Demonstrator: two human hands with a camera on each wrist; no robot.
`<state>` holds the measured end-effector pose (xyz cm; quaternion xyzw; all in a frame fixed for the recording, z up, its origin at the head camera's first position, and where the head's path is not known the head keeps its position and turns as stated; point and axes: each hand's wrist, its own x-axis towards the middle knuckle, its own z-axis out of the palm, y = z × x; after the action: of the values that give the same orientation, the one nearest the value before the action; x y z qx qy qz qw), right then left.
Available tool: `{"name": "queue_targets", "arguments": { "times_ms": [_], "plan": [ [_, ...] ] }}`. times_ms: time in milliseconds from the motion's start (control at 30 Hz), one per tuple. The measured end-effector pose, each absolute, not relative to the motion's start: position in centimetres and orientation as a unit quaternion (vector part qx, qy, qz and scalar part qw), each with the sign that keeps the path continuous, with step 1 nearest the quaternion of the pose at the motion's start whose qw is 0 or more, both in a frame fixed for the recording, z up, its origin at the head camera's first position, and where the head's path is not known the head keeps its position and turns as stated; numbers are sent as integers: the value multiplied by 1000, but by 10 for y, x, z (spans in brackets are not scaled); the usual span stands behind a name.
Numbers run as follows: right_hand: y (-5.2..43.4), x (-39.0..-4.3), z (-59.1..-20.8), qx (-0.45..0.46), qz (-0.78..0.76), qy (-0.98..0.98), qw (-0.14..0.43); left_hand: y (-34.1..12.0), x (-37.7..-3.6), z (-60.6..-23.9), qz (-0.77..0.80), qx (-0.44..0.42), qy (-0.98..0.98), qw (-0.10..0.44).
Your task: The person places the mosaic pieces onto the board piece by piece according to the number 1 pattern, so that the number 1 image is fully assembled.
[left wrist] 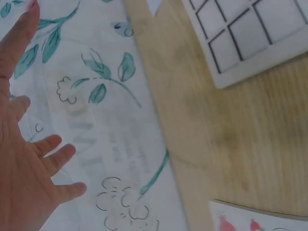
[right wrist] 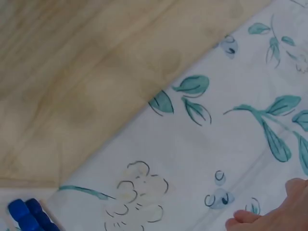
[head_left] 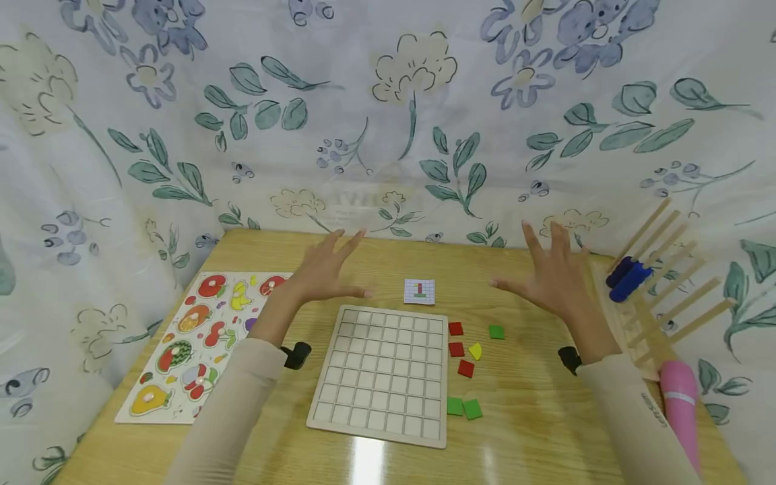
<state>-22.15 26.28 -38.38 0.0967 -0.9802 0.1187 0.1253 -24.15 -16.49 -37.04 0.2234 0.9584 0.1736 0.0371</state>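
My left hand hovers above the table's far left side with fingers spread, holding nothing. Spread fingers also show on my right hand, raised over the right side and touching nothing. Between and below them lies a wooden grid board with bare square cells. Just beyond it is a small printed card showing a red and green pattern on a grid. Right of the board are several loose pieces: red squares, green squares and one yellow rounded piece.
A fruit puzzle board lies at the left, partly behind the left forearm. At the right stands a wooden rack with upright pegs, blue beads on one. A pink cylindrical object lies nearer. Flowered cloth hangs behind the table.
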Motion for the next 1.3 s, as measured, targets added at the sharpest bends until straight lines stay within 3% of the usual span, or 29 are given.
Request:
{"name": "queue_targets", "arguments": {
  "times_ms": [300,733,1300],
  "plan": [
    [270,-201,-415,117,146,-973,137,-192,-213,-406,255,225,936,90],
    [281,-180,-436,108,157,-976,102,-212,-207,-433,289,205,919,173],
    [282,-169,-453,98,178,-976,72,-226,-204,-455,330,230,897,181]
  ]
}}
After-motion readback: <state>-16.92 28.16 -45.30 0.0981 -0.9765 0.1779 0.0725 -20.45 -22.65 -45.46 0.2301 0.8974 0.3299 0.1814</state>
